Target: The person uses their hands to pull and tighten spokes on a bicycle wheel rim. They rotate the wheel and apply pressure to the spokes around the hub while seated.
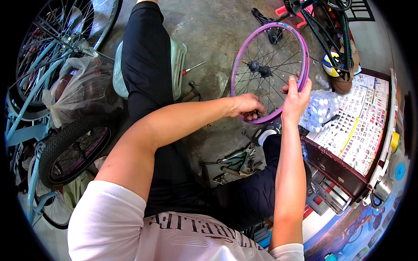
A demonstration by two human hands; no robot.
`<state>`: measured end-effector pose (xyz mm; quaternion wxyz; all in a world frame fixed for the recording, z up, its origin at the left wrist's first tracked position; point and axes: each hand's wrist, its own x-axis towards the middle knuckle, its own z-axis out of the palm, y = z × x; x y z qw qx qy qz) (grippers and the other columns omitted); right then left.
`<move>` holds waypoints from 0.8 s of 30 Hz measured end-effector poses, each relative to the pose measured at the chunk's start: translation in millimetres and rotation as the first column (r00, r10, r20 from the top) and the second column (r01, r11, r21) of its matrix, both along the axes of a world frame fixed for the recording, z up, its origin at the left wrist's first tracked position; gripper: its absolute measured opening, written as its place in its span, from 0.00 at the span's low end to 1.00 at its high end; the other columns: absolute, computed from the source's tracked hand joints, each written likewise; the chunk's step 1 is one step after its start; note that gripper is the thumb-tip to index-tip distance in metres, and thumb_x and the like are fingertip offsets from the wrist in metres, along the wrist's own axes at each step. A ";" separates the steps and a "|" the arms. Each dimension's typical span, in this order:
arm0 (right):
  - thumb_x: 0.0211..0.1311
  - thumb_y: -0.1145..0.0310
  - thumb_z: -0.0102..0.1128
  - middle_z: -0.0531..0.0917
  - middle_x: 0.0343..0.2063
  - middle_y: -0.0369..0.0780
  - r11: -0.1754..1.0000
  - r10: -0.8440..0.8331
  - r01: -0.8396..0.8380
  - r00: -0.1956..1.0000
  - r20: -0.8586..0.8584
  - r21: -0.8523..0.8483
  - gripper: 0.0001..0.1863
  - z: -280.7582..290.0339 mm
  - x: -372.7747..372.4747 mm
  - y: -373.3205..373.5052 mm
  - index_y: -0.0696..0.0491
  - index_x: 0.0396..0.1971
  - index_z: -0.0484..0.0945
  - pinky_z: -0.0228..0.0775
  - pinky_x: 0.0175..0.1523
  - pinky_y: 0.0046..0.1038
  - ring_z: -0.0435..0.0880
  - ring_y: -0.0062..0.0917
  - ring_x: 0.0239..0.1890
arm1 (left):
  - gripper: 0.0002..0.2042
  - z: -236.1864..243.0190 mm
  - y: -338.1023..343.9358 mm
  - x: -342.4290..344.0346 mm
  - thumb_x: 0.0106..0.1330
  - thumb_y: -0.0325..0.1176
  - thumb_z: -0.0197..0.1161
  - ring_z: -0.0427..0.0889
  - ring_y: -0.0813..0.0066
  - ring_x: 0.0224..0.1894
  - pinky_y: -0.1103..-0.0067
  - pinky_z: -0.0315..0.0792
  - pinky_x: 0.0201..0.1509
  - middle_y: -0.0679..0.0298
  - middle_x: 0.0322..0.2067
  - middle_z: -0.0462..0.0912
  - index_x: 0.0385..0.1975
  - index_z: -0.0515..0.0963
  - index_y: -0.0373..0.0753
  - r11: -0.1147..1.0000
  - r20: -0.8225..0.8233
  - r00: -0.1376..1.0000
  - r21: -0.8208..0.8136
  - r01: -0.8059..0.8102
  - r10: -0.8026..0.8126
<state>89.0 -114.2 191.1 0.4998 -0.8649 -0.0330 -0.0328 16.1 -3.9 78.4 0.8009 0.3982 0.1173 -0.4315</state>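
Note:
A small bicycle wheel (306, 56) with a purple rim, black spokes and a black hub (260, 69) stands tilted in front of me, with no tyre on it. My right hand (294, 100) is closed round the right side of the rim. At the wheel's lower left, my left hand (249, 106) has its fingers curled together by the spokes, just inside the rim. Something small and dark shows at those fingertips, too small to name.
Pliers (235, 161) and other tools lie on the floor below the wheel. A red-handled screwdriver (193, 68) and a hammer (194, 90) are left of it. Bicycles and a loose tyre (78, 148) crowd the left. A printed-sheet-topped cabinet (333, 167) stands right, beside plastic bottles (320, 111).

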 end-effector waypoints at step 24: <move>0.70 0.68 0.62 0.80 0.34 0.38 1.000 0.006 -0.006 1.000 -0.001 0.005 0.15 -3.0 2.2 -6.2 0.57 0.53 0.77 0.75 0.31 0.24 0.80 0.18 0.24 | 0.17 -18.1 -12.2 -9.6 0.62 0.24 0.57 0.87 0.72 0.31 0.73 0.81 0.35 0.59 0.34 0.88 0.50 0.84 0.34 0.908 0.327 0.938 0.418 -0.036 -0.113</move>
